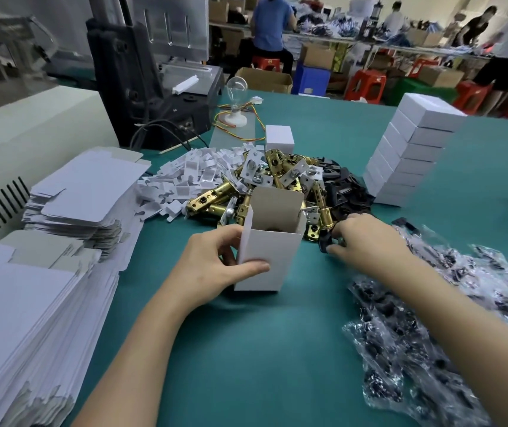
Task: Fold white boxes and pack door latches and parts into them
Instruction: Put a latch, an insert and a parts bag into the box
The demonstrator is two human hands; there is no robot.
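Left hand [212,263] grips the open white box [276,251], thumb laid across its front face and fingers curled round the far side. That keeps the box upright on the green table [277,349], mouth up, ready for whatever gets dropped in. Right hand [363,238] reaches just beside the box to the near edge of the heap, fingertips drawn together on a small black part [325,241]. It is a little blurred there, so the exact pinch is hard to read, but it looks to me like a pick-up meant for the box.

The box stands right in front of the pile of brass latches [246,192], so every reach is short. Its lid flap [277,204] stands up at the back, out of the way. Something dark lies low inside, though I cannot tell what. I would judge it partly filled and not yet ready to close.

Supplies fan out around it: white plastic pieces [185,177] to the left of the latches, black plates [345,186] to the right, and clear bags [431,318] of small dark parts by the right forearm. Flat box blanks [86,192] are stacked at the left. Closed white boxes [409,152] tower at the far right, presumably packed.
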